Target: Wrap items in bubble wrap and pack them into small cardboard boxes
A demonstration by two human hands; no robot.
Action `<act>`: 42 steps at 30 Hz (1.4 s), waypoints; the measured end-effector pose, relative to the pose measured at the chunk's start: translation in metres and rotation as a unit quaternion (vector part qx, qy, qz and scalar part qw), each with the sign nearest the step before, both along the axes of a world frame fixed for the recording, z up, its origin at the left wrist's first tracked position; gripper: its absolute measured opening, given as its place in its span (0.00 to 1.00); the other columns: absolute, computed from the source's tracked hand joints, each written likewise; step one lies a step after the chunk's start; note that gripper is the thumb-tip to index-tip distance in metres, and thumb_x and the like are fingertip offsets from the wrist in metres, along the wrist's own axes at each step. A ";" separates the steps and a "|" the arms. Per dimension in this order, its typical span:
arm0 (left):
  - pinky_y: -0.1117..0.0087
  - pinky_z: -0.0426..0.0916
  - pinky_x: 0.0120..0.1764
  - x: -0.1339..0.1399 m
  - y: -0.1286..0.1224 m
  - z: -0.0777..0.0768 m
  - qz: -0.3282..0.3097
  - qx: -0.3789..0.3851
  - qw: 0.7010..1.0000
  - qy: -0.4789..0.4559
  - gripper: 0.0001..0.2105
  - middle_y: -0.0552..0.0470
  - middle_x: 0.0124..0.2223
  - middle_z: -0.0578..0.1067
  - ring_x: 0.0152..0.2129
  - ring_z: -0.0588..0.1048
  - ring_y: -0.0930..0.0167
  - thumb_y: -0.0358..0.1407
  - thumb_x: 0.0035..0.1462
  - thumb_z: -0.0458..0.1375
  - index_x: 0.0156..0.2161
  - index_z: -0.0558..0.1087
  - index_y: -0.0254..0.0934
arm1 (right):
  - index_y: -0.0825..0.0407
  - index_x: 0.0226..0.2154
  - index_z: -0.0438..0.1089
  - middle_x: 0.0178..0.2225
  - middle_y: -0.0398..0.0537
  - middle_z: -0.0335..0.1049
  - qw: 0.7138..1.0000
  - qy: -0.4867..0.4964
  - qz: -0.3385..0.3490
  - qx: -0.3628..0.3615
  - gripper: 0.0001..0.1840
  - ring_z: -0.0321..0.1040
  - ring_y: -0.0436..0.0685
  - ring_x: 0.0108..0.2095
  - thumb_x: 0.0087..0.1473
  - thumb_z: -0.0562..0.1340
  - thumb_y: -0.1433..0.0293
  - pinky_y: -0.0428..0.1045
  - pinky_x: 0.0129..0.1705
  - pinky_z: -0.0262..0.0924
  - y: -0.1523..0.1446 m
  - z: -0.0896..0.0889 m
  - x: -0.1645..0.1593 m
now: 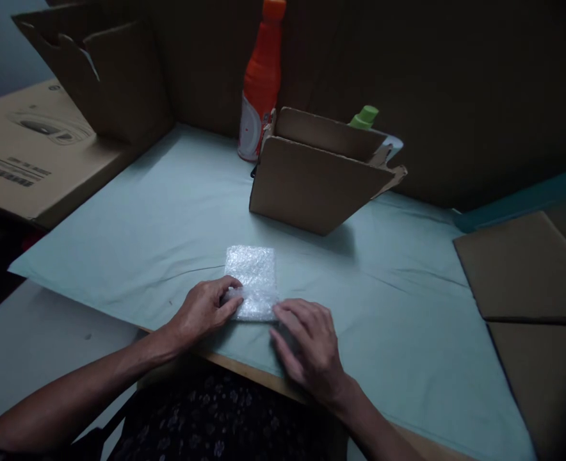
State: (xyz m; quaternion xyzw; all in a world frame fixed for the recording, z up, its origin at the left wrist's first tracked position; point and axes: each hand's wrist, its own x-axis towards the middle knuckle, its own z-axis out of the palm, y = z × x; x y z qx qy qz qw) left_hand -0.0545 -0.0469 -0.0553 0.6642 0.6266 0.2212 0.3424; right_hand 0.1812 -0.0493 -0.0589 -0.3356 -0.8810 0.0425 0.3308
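Note:
A flat, square piece of bubble wrap (251, 266) lies on the pale green cloth near the table's front edge, shiny and seemingly folded. Whether anything is inside it cannot be made out. My left hand (209, 307) grips its left edge, with the thumb and a finger on top and the other fingers hidden. At the lower right corner, the fingertips of my right hand (312, 342) touch the wrap. The fingers of that hand are curved, and the thumb stands apart from them with a gap between.
Beyond the wrap stands an open cardboard box (307, 182), with an orange-red bottle (262, 83) behind it and a green cap (364, 117) showing. A large printed carton (18, 153) and an upright box (124, 77) are at left. Cardboard flaps (518, 269) border the right side.

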 end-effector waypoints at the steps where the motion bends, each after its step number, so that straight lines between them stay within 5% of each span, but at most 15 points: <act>1: 0.70 0.63 0.28 0.000 0.000 -0.001 -0.001 -0.002 1.000 0.005 0.11 0.57 0.25 0.73 0.22 0.70 0.72 0.37 0.60 0.55 0.45 0.75 0.37 | 0.54 0.54 0.68 0.50 0.56 0.74 0.999 -0.036 0.025 0.003 0.19 0.68 0.63 0.53 0.60 0.62 0.74 0.60 0.53 0.61 0.000 0.001 -0.002; 4: 0.68 0.68 0.30 -0.001 -0.005 -0.004 -0.003 0.040 0.999 0.013 0.13 0.54 0.28 0.76 0.23 0.72 0.70 0.38 0.62 0.55 0.48 0.74 0.37 | 0.56 0.53 0.69 0.53 0.56 0.74 0.991 -0.113 0.065 -0.005 0.17 0.66 0.64 0.56 0.63 0.59 0.74 0.61 0.56 0.58 0.007 -0.003 -0.011; 7: 0.58 0.73 0.46 -0.003 -0.017 -0.006 -0.019 0.201 0.979 0.027 0.18 0.43 0.48 0.78 0.43 0.77 0.62 0.39 0.62 0.58 0.55 0.70 0.37 | 0.56 0.52 0.70 0.50 0.55 0.76 0.991 -0.108 0.074 -0.023 0.16 0.69 0.62 0.51 0.63 0.56 0.77 0.59 0.52 0.60 0.019 -0.007 -0.016; 10: 0.49 0.67 0.57 -0.007 -0.027 -0.007 -0.100 0.290 0.950 0.053 0.27 0.38 0.61 0.70 0.58 0.69 0.56 0.36 0.60 0.61 0.63 0.62 0.39 | 0.54 0.50 0.71 0.46 0.54 0.78 0.989 -0.079 0.092 -0.087 0.15 0.71 0.60 0.46 0.64 0.55 0.77 0.57 0.48 0.63 0.024 -0.004 -0.015; 13: 0.51 0.69 0.53 -0.011 -0.030 -0.008 -0.143 0.261 0.954 0.028 0.25 0.44 0.53 0.77 0.49 0.74 0.61 0.30 0.62 0.57 0.64 0.61 0.42 | 0.51 0.50 0.72 0.44 0.52 0.78 0.974 -0.044 0.108 -0.196 0.15 0.73 0.59 0.44 0.65 0.55 0.74 0.58 0.47 0.65 0.024 0.005 -0.013; 20: 0.67 0.74 0.33 -0.013 -0.017 0.001 -0.042 0.111 0.993 -0.007 0.17 0.49 0.41 0.81 0.25 0.74 0.72 0.38 0.63 0.57 0.56 0.71 0.37 | 0.49 0.51 0.72 0.43 0.47 0.78 0.897 0.075 0.038 -0.433 0.15 0.74 0.55 0.40 0.63 0.58 0.69 0.52 0.42 0.68 0.037 0.013 -0.024; 22: 0.67 0.74 0.33 -0.014 -0.012 -0.002 -0.021 0.128 0.991 0.023 0.17 0.48 0.41 0.82 0.23 0.74 0.73 0.39 0.63 0.56 0.54 0.72 0.36 | 0.51 0.49 0.72 0.42 0.48 0.78 0.901 0.086 0.017 -0.425 0.14 0.74 0.55 0.39 0.63 0.58 0.69 0.52 0.42 0.68 0.042 0.010 -0.028; 25: 0.64 0.75 0.38 -0.018 -0.004 -0.012 -0.008 0.188 0.978 0.085 0.15 0.45 0.43 0.82 0.30 0.79 0.67 0.39 0.63 0.56 0.52 0.74 0.35 | 0.52 0.48 0.73 0.46 0.52 0.77 0.950 0.069 -0.005 -0.306 0.13 0.72 0.60 0.47 0.63 0.60 0.66 0.57 0.49 0.66 0.048 0.006 -0.029; 29: 0.62 0.75 0.38 -0.024 0.003 -0.022 -0.014 0.221 0.966 0.136 0.13 0.45 0.39 0.83 0.32 0.80 0.64 0.39 0.65 0.55 0.49 0.75 0.35 | 0.53 0.54 0.68 0.53 0.58 0.73 0.981 -0.010 -0.025 -0.192 0.25 0.68 0.67 0.53 0.60 0.64 0.57 0.64 0.53 0.63 0.054 -0.002 -0.026; 34: 0.63 0.73 0.35 -0.023 0.008 -0.021 -0.018 0.252 0.954 0.165 0.11 0.47 0.33 0.80 0.29 0.77 0.66 0.38 0.66 0.54 0.45 0.76 0.35 | 0.54 0.57 0.66 0.62 0.64 0.64 0.971 -0.089 -0.054 -0.214 0.28 0.59 0.71 0.61 0.60 0.62 0.56 0.67 0.60 0.57 0.064 -0.013 -0.032; 38: 0.57 0.73 0.44 -0.026 0.014 -0.019 -0.001 0.264 0.955 0.133 0.10 0.44 0.44 0.77 0.42 0.75 0.62 0.38 0.63 0.56 0.46 0.74 0.37 | 0.53 0.50 0.69 0.61 0.63 0.65 0.968 -0.063 -0.043 -0.240 0.20 0.57 0.71 0.63 0.59 0.62 0.60 0.69 0.60 0.55 0.066 -0.014 -0.036; 42: 0.48 0.67 0.56 -0.035 0.021 -0.012 -0.042 0.231 0.971 0.036 0.30 0.39 0.59 0.70 0.56 0.68 0.56 0.38 0.57 0.61 0.64 0.62 0.38 | 0.49 0.45 0.67 0.55 0.56 0.70 0.950 0.029 0.026 -0.311 0.14 0.68 0.63 0.53 0.56 0.63 0.68 0.61 0.53 0.63 0.061 -0.004 -0.037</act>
